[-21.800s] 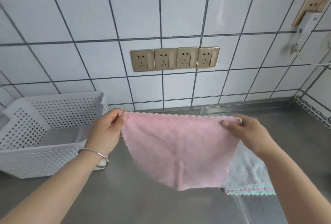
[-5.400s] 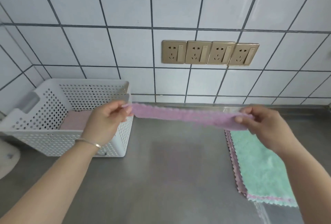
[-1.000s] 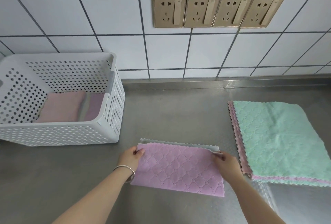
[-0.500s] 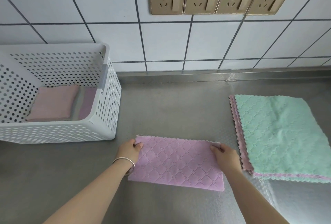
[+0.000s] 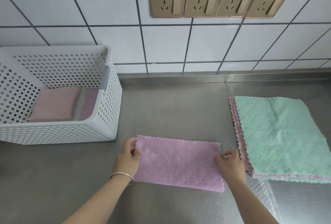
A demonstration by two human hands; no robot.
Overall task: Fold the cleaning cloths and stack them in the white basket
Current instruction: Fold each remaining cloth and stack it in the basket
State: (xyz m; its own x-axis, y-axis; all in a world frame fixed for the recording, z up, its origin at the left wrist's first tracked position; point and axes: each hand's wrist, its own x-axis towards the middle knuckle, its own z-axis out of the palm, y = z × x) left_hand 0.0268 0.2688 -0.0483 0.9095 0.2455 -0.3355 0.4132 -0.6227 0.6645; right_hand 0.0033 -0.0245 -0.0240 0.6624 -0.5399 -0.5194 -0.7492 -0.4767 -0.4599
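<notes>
White basket (image 5: 100, 130), holding folded cloths; left hand (image 5: 128, 157) and right hand (image 5: 230, 165), fingers pinching the half-folded purple cloth (image 5: 179, 163) flat on the bench (image 5: 170, 109); unfolded stack (image 5: 283, 139). Align short edges squarely when folding next.

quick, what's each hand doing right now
Left hand: shut, pinching the left edge of the purple cloth.
Right hand: on the cloth's right edge; whether it grips cannot be told.

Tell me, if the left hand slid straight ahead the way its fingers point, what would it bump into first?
Probably nothing soon: the left hand points up the bare steel counter, just right of the white basket, toward the tiled wall. Depth is unclear.
</notes>
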